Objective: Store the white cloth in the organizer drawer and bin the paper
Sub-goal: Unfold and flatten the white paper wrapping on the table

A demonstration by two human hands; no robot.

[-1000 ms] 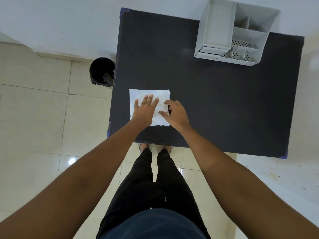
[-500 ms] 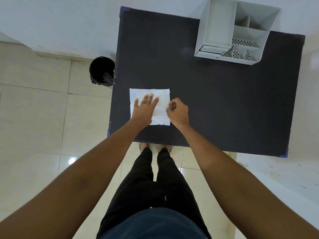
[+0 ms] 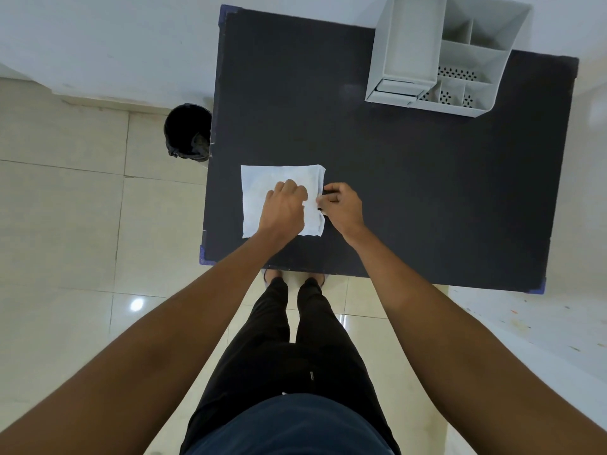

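A white cloth lies flat on the black table near its front left corner. My left hand rests on the cloth's middle with its fingers curled. My right hand pinches the cloth's right edge between thumb and fingers. The grey organizer with its drawer stands at the back right of the table. A black bin stands on the floor left of the table. I see no separate paper.
The bin is lined with a dark bag and sits close against the table's left edge. A white wall runs behind the table. My legs stand at the table's front edge on the tiled floor.
My left hand's fingers have curled from flat and spread. My right hand has shifted to the cloth's right edge and pinched it.
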